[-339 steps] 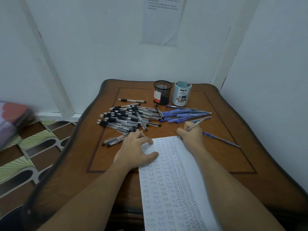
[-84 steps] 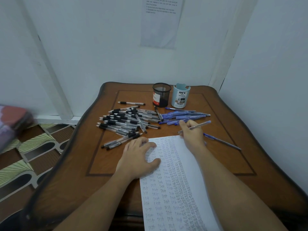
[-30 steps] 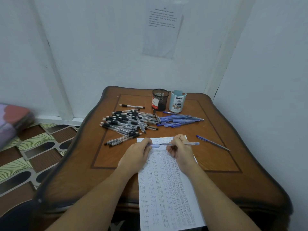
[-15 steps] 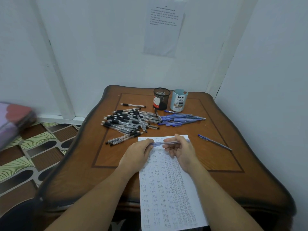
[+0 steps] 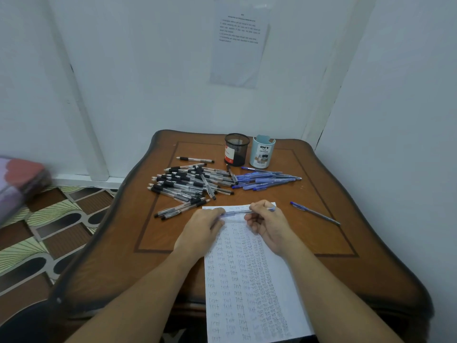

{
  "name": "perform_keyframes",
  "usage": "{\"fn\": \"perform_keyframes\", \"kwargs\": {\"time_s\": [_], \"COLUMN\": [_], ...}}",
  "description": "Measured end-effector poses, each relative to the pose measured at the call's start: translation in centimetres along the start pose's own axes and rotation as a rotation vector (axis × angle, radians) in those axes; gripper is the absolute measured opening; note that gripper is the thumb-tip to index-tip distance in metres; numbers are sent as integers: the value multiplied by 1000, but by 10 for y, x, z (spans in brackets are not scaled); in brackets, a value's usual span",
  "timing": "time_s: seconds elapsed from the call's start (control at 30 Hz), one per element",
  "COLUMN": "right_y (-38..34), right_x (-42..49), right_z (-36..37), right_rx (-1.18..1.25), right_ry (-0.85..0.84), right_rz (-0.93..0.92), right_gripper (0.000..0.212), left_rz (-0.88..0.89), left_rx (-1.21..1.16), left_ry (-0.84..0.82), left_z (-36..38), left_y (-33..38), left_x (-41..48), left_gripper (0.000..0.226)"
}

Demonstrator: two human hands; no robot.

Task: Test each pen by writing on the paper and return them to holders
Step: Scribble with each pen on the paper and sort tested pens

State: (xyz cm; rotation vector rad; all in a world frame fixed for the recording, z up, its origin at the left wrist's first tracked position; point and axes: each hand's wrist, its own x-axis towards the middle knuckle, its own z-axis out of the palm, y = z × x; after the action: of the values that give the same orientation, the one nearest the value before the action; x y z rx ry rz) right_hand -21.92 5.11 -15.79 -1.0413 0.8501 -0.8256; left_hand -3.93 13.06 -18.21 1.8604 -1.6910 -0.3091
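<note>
Head view: blue pen (image 5: 237,212) over the paper's (image 5: 249,280) far end; my left hand (image 5: 205,226) pinches its cap end, my right hand (image 5: 269,224) grips the barrel. Risk: a jerky pull could flick the cap among loose pens (image 5: 190,184) beyond the paper.

Between the fingers (image 5: 258,209) is a pale blue pen (image 5: 237,212). Under them, white paper (image 5: 247,280) carries rows of black and blue scribbles. Beyond them lie black-and-clear pens (image 5: 188,185), blue pens (image 5: 267,179), a black mesh holder (image 5: 236,144) and a light blue holder (image 5: 262,154), all on a brown table (image 5: 346,243).
</note>
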Motion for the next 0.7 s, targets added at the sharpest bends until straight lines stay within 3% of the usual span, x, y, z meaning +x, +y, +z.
{"fn": "perform_keyframes", "kwargs": {"time_s": [0.13, 0.2, 0.3, 0.47, 0.7], "right_y": [-11, -20, -34, -37, -25], "right_x": [-4, -7, -10, -16, -26], "right_z": [-15, -28, -56, -117, -144], "right_rx": [-74, -186, -518, -1124, -1526], "right_ry": [47, 101, 245, 489, 656], "right_rz": [4, -1, -84, -223, -188], "right_gripper": [6, 6, 16, 13, 18], "left_rz": [-70, -76, 4, -17, -36], "left_rx": [9, 31, 112, 89, 124], "left_ry": [-58, -53, -12, -38, -79], "left_z": [2, 5, 7, 8, 5], "left_y": [-2, -4, -8, -10, -5], "left_x": [1, 2, 2, 0, -2], "left_gripper": [58, 55, 36, 37, 42]}}
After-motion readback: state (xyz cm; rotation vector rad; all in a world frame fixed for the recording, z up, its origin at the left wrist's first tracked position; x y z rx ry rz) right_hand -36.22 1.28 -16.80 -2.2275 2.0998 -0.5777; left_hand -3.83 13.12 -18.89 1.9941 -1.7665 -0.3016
